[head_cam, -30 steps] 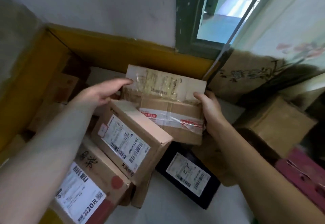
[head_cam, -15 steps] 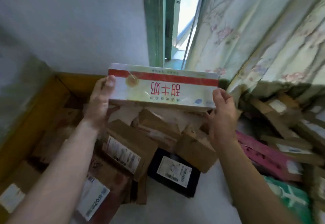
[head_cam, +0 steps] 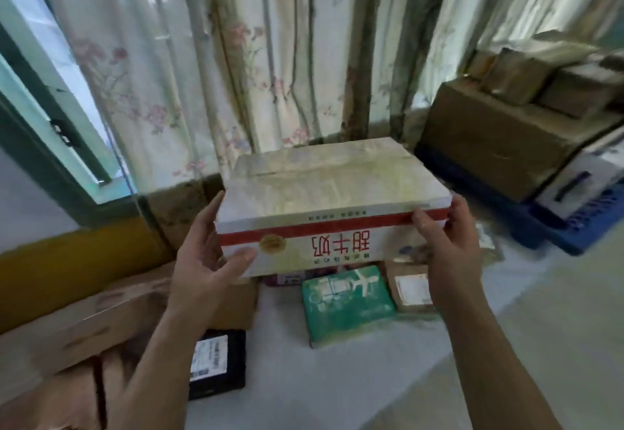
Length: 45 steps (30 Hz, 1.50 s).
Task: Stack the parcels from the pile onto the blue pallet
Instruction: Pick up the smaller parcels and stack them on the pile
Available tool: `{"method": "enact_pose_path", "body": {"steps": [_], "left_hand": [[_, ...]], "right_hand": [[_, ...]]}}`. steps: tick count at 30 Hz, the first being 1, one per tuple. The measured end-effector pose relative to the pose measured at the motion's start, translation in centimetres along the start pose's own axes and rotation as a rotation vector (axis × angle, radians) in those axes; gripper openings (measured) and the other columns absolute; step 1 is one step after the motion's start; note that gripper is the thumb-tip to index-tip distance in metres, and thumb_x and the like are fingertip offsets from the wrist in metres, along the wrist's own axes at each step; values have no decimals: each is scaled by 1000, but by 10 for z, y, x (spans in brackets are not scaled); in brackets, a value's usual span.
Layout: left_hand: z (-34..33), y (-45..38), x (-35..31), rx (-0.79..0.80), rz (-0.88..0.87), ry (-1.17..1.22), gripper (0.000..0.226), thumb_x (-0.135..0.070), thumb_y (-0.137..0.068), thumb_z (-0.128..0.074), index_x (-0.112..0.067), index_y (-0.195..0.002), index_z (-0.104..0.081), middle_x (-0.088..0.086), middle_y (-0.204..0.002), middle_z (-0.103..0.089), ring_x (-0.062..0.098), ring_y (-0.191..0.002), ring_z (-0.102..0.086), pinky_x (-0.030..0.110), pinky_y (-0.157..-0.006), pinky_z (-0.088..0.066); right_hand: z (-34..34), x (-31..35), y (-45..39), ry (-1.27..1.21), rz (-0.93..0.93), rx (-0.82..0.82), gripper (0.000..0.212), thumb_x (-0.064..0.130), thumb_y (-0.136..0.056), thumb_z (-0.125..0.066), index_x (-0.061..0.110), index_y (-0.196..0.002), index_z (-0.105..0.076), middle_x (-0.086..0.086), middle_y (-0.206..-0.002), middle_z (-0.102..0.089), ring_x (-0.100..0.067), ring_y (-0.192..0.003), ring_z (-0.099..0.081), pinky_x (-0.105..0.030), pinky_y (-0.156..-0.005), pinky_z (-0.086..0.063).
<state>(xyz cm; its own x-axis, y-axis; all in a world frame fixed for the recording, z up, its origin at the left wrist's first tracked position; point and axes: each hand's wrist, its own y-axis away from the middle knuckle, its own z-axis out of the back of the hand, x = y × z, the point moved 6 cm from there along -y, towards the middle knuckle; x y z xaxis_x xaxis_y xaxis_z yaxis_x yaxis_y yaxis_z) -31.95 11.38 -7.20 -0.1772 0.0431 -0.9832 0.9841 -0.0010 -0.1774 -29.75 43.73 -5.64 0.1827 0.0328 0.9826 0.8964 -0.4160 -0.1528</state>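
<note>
I hold a flat white box point(head_cam: 332, 190) with a red stripe and red characters in the air at chest height. My left hand point(head_cam: 209, 254) grips its left end, thumb across the front face. My right hand point(head_cam: 445, 244) grips its right end, fingers curled over the front edge. The blue pallet point(head_cam: 553, 227) lies at the far right, with a large brown carton point(head_cam: 499, 146) and several smaller parcels stacked on it. The pile lies below me: brown cartons point(head_cam: 101, 314) at the left, a black parcel point(head_cam: 219, 362), a green parcel point(head_cam: 347, 301) and a small brown parcel point(head_cam: 408, 284).
A flowered curtain point(head_cam: 270, 58) hangs straight ahead. A green-framed window point(head_cam: 50, 119) stands at the left above a yellow skirting band point(head_cam: 67, 260). Pale floor point(head_cam: 337, 389) lies between the pile and the pallet.
I lifted the white box off the pile and turned right with it. The view swung from the corner wall to the curtain, and the blue pallet came into sight.
</note>
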Motion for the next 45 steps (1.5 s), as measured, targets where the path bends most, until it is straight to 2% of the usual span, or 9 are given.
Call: {"method": "enact_pose_path", "body": {"steps": [6,10,17,22,26,31,34,38,45], "left_hand": [[-170,-4,-12,132,-141,7,60,-23,-87,-71,-19,-144,-50,9,-130,-68,32,-119,-66,45,-90,-59],[-287,-13,-28,238,-234,-88,83,-64,-67,-83,-39,-138,-49,-4,-134,-64,14,-123,-63,22,-90,-54],[-469,-37,-22,444,-212,-195,84,-54,-65,-79,-55,-139,-38,-16,-141,-52,-3,-125,-54,15,-87,-54],[-549,-61,-10,404,-236,-232,82,-29,-84,-81,-38,-149,-31,-11,-144,-49,4,-125,-55,28,-92,-56],[-614,-75,12,397,-216,-187,78,-17,-87,-76,-28,-152,-35,-17,-135,-57,-4,-119,-58,23,-87,-58],[-693,-114,23,427,-203,-214,78,-51,-82,-77,-28,-148,-42,-11,-135,-59,2,-117,-60,28,-91,-57],[-736,-147,15,448,-248,-219,72,-53,-83,-78,-27,-144,-48,-7,-133,-61,5,-116,-61,36,-94,-57],[-777,-178,5,384,-306,-247,73,-59,-81,-73,-26,-142,-52,0,-132,-63,14,-115,-64,44,-91,-59],[-827,-187,17,206,-318,-241,67,-59,-87,-70,-28,-144,-52,1,-136,-61,18,-120,-63,51,-95,-57]], "right_hand": [[169,24,-20,15,102,-63,49,18,-92,-71,34,-134,-50,9,-127,-68,-15,-118,-67,-34,-88,-60],[283,35,-45,-37,105,-165,50,22,-84,-72,30,-127,-47,7,-121,-69,-18,-113,-69,-29,-81,-59],[445,62,-84,13,164,-232,55,21,-84,-78,33,-130,-51,2,-127,-68,-13,-112,-66,-24,-78,-56],[502,57,-114,35,200,-249,66,17,-90,-75,32,-146,-44,3,-140,-61,-23,-128,-59,-45,-92,-56],[535,49,-140,106,209,-327,71,13,-90,-70,34,-152,-40,10,-143,-58,-13,-127,-58,-31,-88,-59],[592,62,-199,230,227,-400,74,8,-90,-73,34,-151,-40,9,-140,-58,-9,-123,-58,-29,-87,-60],[624,84,-245,308,263,-452,72,4,-92,-72,27,-151,-40,5,-138,-57,-8,-124,-57,-33,-93,-59],[651,108,-305,394,323,-448,70,0,-91,-71,16,-152,-40,4,-133,-58,11,-108,-58,-13,-84,-53],[687,101,-395,349,336,-318,69,-1,-93,-67,24,-151,-41,13,-129,-59,8,-112,-59,-15,-88,-54]]}}
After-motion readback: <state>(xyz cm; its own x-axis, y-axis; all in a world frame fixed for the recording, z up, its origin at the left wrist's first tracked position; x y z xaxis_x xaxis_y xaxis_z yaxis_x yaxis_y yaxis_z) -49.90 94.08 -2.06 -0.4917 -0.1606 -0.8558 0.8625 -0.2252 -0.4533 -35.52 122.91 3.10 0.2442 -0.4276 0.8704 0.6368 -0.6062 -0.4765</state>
